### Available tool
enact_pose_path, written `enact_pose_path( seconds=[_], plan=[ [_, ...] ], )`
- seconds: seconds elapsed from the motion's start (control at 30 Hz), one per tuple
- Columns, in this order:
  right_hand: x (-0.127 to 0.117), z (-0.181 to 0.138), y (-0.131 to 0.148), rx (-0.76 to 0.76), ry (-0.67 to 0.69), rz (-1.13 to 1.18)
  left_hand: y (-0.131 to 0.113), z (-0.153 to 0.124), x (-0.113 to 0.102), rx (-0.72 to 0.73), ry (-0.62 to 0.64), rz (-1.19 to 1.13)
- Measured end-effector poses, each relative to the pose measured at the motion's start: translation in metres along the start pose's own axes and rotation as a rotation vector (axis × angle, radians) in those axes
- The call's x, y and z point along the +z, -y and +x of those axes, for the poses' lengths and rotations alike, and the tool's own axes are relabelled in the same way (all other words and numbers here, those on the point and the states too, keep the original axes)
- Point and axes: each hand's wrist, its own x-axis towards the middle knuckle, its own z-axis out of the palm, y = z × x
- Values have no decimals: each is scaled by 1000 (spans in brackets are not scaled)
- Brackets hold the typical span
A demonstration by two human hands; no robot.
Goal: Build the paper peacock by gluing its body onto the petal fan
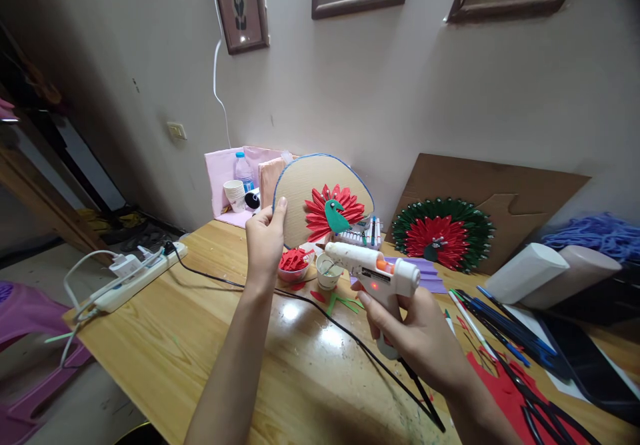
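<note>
My left hand (265, 242) grips the left edge of a rounded cardboard piece (297, 195) with a blue rim, held upright. Red petals (316, 213) fan out on it around a green bird cutout (337, 217). In my right hand (423, 328) is a white hot glue gun (367, 265), its nozzle toward the lower part of the cardboard and its small light glowing red. Whether the nozzle touches anything I cannot tell. Below the cardboard stand a bowl of red petals (294, 260) and a paper cup (329, 273). Green strips (345, 304) lie beside the cup.
A black cord (320, 313) crosses the wooden table (200, 345) from a power strip (143, 278). Black scissors (530, 392), red scraps and pens (505, 328) lie at the right. Behind them, a finished-looking red and green fan (440, 235) leans against cardboard (505, 198).
</note>
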Motion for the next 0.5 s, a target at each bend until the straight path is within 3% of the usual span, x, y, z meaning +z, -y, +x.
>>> enact_pose_path(
  seconds=[0.3,0.5],
  plan=[
    [-24,10,-10,130,-79,-64,-3,4,-5,-33,-35,-88],
    [-20,10,-12,124,-104,32,-4,5,-8,-68,-36,-132]
  ],
)
